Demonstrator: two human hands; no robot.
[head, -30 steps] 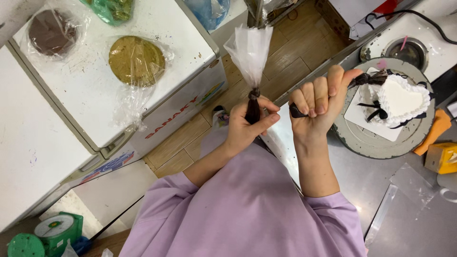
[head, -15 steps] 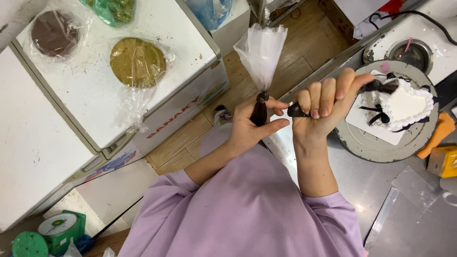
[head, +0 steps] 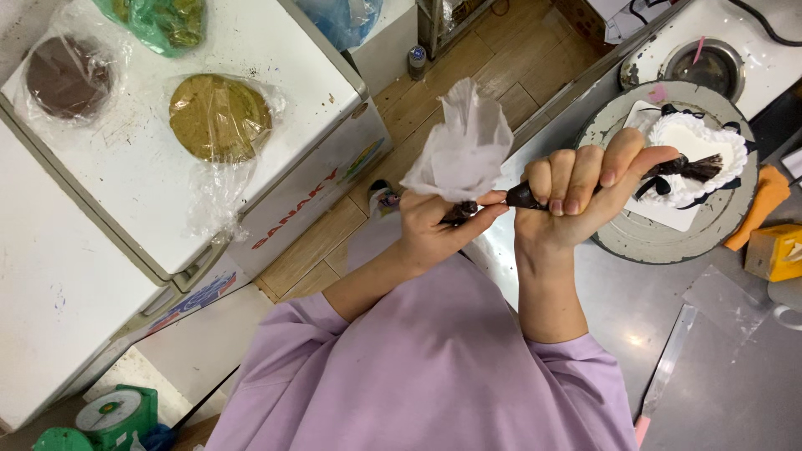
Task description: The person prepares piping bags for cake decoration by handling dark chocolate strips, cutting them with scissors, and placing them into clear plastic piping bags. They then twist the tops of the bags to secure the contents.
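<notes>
My left hand (head: 434, 225) pinches the twisted neck of a clear piping bag (head: 464, 150), and the bag's empty top bunches up above my fingers. Wrapped around the dark, chocolate-filled part of the same bag is my right hand (head: 576, 196). The bag's dark tip (head: 693, 167) reaches out over a white heart-shaped cake (head: 702, 138) with black bows. That cake stands on a round grey turntable (head: 643, 242) just right of my right hand.
Left of me, a white chest freezer (head: 125, 192) carries a wrapped yellowish cake round (head: 219, 117), a brown round (head: 63, 79) and a green bag (head: 163, 21). The steel counter (head: 735, 376) holds an orange cloth (head: 756, 209), a yellow box (head: 777, 250) and a pink-handled spatula (head: 668, 367). A green scale (head: 113, 413) sits at lower left.
The bag's flared top has been gathered and crumpled into a bunch. Both hands have shifted a little right, and the dark tip now lies over the cake.
</notes>
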